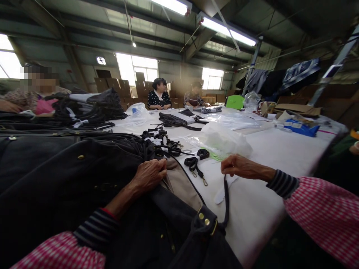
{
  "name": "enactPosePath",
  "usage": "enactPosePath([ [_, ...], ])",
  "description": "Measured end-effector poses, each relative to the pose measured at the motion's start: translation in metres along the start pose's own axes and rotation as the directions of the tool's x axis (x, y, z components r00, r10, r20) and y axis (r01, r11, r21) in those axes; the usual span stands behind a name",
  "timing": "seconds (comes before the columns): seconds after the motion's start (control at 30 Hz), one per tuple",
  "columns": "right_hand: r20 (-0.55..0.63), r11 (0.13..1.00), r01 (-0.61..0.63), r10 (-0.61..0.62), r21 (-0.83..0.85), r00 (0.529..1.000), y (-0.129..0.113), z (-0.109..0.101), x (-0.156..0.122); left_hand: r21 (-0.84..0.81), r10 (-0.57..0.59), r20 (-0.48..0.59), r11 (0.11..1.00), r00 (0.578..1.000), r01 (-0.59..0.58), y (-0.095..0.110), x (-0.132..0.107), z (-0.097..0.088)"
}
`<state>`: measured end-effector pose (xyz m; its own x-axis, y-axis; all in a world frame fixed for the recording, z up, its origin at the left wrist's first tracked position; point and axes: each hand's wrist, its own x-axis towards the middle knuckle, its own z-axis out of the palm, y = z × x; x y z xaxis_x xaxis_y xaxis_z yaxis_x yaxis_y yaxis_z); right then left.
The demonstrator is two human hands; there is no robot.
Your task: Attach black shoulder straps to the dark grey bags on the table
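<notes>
A dark grey bag (pixel 179 209) with brass rivets and a beige lining lies across the near edge of the table. My left hand (pixel 151 173) is closed on the bag's opening edge, beside the lining. To the right, my right hand (pixel 232 165) pinches the upper end of a thin black strap (pixel 226 201), which runs down to the bag's buckled side tab (pixel 206 220). A white paper piece (pixel 223 192) lies just under that hand. Between my hands rests a coiled black strap (pixel 193 160) with brass clips.
More coiled straps (pixel 159 140) sit beyond the bag. Folded dark bags (pixel 179 118) and clear plastic (pixel 224 138) lie on the white table (pixel 266 149). A stack of dark bags (pixel 89 106) stands at left. Several people sit around the table.
</notes>
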<state>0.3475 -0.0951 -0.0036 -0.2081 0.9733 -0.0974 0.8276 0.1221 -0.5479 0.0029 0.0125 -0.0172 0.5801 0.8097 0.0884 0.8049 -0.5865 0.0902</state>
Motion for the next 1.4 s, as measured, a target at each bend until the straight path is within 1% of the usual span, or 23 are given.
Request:
enactPosePath([
  [0.07,-0.002,0.995,0.003,-0.003,-0.096,1.0,0.007,0.001,-0.002,0.0,-0.003,-0.001,1.0,1.0,0.003,0.001,-0.001,-0.001],
  [0.17,-0.001,0.98,0.029,-0.03,-0.197,1.0,0.008,0.008,-0.001,0.006,0.0,0.004,1.0,1.0,0.0,0.002,-0.001,-0.003],
  [0.3,-0.009,0.964,0.044,-0.048,-0.262,0.999,0.004,0.017,0.003,0.012,0.008,0.01,1.0,1.0,-0.008,0.001,-0.001,-0.004],
  [0.4,-0.014,0.957,0.043,-0.049,-0.287,0.999,0.004,0.02,0.006,0.01,0.011,0.011,1.0,1.0,-0.011,0.0,0.0,-0.003],
  [0.7,0.001,0.971,0.056,-0.058,-0.232,0.998,0.014,0.018,0.005,-0.004,0.004,0.016,1.0,1.0,-0.004,-0.001,-0.001,-0.001],
  [0.83,-0.024,0.967,0.055,-0.062,-0.249,0.998,0.014,0.019,0.005,-0.018,0.006,0.016,1.0,1.0,-0.006,-0.001,0.0,-0.001],
  [0.93,-0.037,0.96,0.081,-0.094,-0.266,0.995,0.008,0.023,0.009,-0.029,0.004,0.017,1.0,1.0,-0.003,-0.001,0.0,-0.002],
  [1.03,-0.02,0.958,0.145,-0.155,-0.245,0.988,-0.001,0.028,0.015,-0.043,-0.002,0.021,0.999,1.0,0.003,-0.001,0.001,-0.003],
  [1.1,-0.02,0.962,0.173,-0.181,-0.21,0.983,-0.008,0.032,0.019,-0.056,-0.002,0.029,0.998,1.0,0.003,-0.002,0.001,-0.004],
  [1.27,-0.072,0.968,0.231,-0.238,-0.096,0.968,-0.022,0.048,0.024,-0.097,0.005,0.061,0.995,0.998,0.001,-0.004,0.0,-0.009],
  [1.33,-0.082,0.961,0.25,-0.26,-0.117,0.962,-0.026,0.055,0.026,-0.107,0.001,0.065,0.994,0.998,0.006,-0.004,0.0,-0.011],
  [1.4,-0.111,0.954,0.235,-0.258,-0.188,0.96,-0.029,0.064,0.03,-0.111,-0.008,0.066,0.994,0.998,0.015,-0.004,-0.001,-0.011],
])
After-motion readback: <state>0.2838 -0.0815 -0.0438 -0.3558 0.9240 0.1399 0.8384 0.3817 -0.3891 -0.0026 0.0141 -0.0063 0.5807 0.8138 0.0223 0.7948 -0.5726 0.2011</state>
